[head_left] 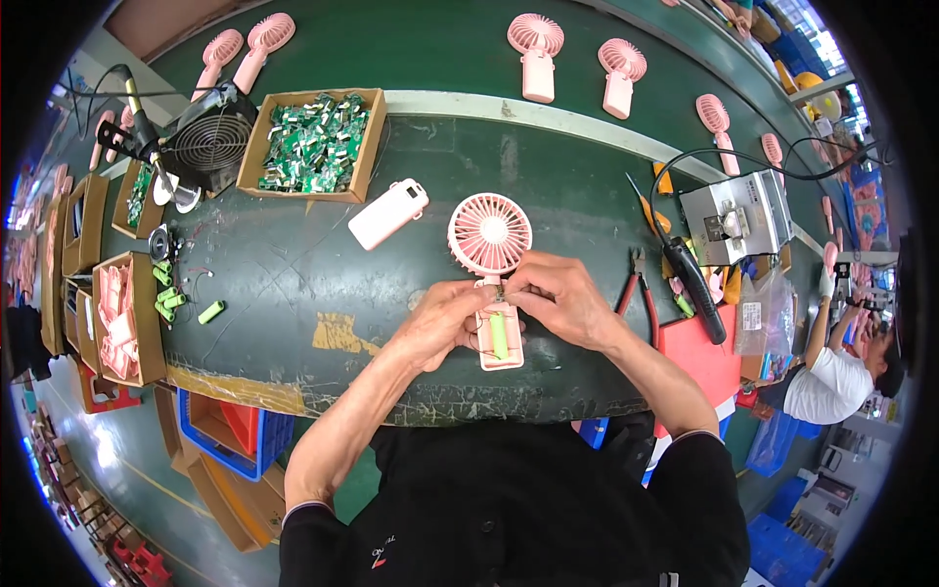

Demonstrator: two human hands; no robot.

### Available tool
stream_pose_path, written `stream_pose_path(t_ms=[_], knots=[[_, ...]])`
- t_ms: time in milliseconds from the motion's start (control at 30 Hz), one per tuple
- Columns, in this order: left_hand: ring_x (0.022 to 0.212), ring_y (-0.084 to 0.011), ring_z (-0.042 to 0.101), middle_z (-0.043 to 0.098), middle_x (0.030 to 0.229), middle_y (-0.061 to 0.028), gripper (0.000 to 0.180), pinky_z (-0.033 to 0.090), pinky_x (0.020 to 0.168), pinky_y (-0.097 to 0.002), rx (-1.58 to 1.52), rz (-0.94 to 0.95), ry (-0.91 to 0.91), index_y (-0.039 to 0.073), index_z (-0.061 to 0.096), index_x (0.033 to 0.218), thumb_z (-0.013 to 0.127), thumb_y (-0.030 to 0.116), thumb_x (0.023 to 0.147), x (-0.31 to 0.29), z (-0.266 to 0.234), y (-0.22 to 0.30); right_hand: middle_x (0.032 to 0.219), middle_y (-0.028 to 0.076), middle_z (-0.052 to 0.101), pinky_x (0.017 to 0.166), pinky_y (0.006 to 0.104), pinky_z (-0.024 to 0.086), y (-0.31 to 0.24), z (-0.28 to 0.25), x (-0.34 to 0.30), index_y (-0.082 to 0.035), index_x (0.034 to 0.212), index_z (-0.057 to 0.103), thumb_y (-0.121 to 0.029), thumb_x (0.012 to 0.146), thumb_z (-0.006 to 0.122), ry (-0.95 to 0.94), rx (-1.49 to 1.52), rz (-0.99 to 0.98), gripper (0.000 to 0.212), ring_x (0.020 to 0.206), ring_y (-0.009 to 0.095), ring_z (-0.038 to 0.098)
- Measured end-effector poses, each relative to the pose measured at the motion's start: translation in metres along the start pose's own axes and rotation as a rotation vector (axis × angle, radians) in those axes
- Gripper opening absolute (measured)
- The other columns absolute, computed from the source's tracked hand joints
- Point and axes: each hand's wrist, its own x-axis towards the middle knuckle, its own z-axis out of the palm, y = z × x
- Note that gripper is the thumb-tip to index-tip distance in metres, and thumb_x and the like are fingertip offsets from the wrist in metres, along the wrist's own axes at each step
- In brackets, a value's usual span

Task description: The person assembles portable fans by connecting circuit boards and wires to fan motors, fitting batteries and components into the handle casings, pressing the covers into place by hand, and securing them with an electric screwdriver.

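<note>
A pink handheld fan (491,235) lies in front of me, its round grille pointing away and its handle uncovered. Inside the handle shell are a green battery cell (500,336) and thin wires. My left hand (435,323) is closed around the handle's left side, thumb near the fan's neck. From the right, my right hand (567,298) pinches at the top of the handle. Whatever is between those fingertips is too small to make out, and the fingers partly hide it. A loose pink handle cover (389,213) rests just beyond my left hand.
A cardboard box of green circuit boards (313,147) stands far left, near a black fan unit (208,142) and solder spool (181,194). Pink parts fill another box (117,323). Rightward are pliers (638,289), a black corded tool (694,289) and a co-worker (831,382).
</note>
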Motion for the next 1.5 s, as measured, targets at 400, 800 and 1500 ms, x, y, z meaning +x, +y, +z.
stream_pose_path(t_ms=[400, 800, 1500], knots=[[0.087, -0.0284, 0.070, 0.066, 0.098, -0.0166, 0.032, 0.061, 0.076, -0.0400, 0.017, -0.090, 0.063, -0.005, 0.057, 0.108, 0.056, 0.025, 0.097, 0.003, 0.005, 0.016, 0.075, 0.001, 0.063, 0.057, 0.0232, 0.042, 0.020, -0.002, -0.011, 0.002, 0.091, 0.068, -0.007, 0.088, 0.063, 0.053, 0.494, 0.464, 0.010, 0.063, 0.005, 0.052], [0.084, -0.0298, 0.071, 0.067, 0.096, -0.0172, 0.031, 0.061, 0.074, -0.0396, 0.005, 0.048, 0.174, -0.007, 0.058, 0.111, 0.058, 0.020, 0.096, 0.006, 0.009, 0.004, 0.086, 0.006, 0.066, 0.065, 0.0230, 0.052, 0.016, 0.016, -0.020, 0.003, 0.101, 0.061, -0.001, 0.088, 0.065, 0.077, 0.664, 0.427, 0.013, 0.075, 0.009, 0.062], [0.090, -0.0185, 0.067, 0.069, 0.099, -0.0137, 0.022, 0.056, 0.080, -0.0353, -0.103, 0.240, 0.294, -0.003, 0.064, 0.103, 0.060, 0.016, 0.093, -0.017, 0.024, -0.001, 0.072, 0.005, 0.058, 0.049, 0.0271, 0.039, -0.020, 0.031, -0.027, 0.001, 0.082, 0.066, 0.002, 0.076, 0.071, 0.260, 0.021, 0.027, 0.008, 0.054, 0.012, 0.052]])
